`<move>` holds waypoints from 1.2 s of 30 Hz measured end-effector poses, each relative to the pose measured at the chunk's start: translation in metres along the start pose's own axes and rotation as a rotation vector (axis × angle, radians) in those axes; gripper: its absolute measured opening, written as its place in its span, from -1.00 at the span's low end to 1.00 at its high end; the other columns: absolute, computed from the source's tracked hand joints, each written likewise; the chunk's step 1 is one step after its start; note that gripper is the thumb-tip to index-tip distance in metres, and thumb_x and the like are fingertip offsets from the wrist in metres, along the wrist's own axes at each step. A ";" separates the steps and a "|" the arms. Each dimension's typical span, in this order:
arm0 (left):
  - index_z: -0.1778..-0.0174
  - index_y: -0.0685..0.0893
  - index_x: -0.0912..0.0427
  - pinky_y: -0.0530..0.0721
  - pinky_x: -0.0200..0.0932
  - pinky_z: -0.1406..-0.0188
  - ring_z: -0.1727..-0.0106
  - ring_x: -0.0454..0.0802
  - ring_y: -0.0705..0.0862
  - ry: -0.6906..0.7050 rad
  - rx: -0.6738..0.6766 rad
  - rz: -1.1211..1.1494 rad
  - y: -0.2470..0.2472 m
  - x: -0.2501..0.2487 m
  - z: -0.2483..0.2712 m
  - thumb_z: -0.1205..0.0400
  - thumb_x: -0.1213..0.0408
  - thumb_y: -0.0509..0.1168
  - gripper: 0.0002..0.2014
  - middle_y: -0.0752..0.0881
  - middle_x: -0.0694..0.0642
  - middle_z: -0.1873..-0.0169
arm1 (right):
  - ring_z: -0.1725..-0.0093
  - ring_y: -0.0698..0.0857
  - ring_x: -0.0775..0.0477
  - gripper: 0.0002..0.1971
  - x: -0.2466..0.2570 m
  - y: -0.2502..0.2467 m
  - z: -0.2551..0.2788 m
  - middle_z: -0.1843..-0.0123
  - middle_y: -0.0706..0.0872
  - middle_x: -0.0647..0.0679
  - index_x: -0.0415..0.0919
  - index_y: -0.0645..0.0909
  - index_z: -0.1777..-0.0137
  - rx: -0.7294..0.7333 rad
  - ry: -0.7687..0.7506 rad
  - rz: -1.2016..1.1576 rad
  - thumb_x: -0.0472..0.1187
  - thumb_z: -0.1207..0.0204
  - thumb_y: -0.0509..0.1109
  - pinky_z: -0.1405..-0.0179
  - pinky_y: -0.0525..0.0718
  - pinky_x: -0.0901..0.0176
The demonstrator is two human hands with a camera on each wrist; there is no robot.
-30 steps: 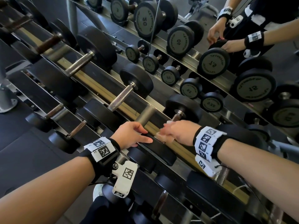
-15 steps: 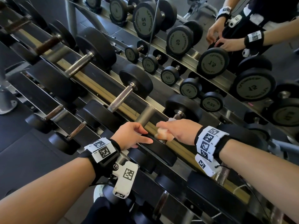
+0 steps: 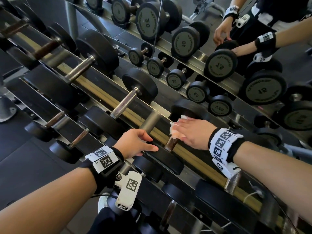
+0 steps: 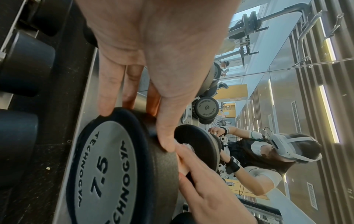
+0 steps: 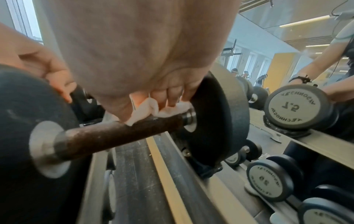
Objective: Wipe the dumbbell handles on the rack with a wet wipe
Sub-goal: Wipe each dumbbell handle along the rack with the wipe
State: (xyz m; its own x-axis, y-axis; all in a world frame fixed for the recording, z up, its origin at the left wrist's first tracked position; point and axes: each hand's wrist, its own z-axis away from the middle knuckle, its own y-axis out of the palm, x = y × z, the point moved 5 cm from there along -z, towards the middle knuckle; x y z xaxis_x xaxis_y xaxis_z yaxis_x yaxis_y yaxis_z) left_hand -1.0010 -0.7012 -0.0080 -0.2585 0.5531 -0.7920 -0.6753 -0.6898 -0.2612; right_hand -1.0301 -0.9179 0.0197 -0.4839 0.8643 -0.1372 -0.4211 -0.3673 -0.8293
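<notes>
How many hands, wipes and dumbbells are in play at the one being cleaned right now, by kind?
hands: 2, the left hand and the right hand
wet wipe: 1, under the right hand's fingers
dumbbell: 1, marked 7.5, touched by both hands
Total: 4

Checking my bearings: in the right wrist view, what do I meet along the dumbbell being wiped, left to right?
Left hand on the near weight head → bare rusty handle → wet wipe → far weight head.
</notes>
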 end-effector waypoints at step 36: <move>0.10 0.74 0.05 0.84 0.10 0.03 -0.11 0.00 0.72 -0.019 0.015 -0.007 -0.001 0.003 -0.005 -0.38 0.17 0.64 -0.74 0.69 0.03 -0.12 | -0.72 0.15 -0.04 -0.51 0.003 0.003 0.000 -0.68 0.30 0.04 0.00 0.13 -0.68 -0.038 0.122 -0.106 0.03 -0.78 -0.02 -0.65 0.18 -0.01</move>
State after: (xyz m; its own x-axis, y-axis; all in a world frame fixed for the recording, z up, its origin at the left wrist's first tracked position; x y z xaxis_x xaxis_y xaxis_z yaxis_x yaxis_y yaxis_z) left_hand -0.9975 -0.7016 -0.0126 -0.2665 0.5670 -0.7794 -0.6872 -0.6788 -0.2588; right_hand -1.0330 -0.9161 0.0170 -0.3406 0.9337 -0.1102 -0.4344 -0.2602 -0.8623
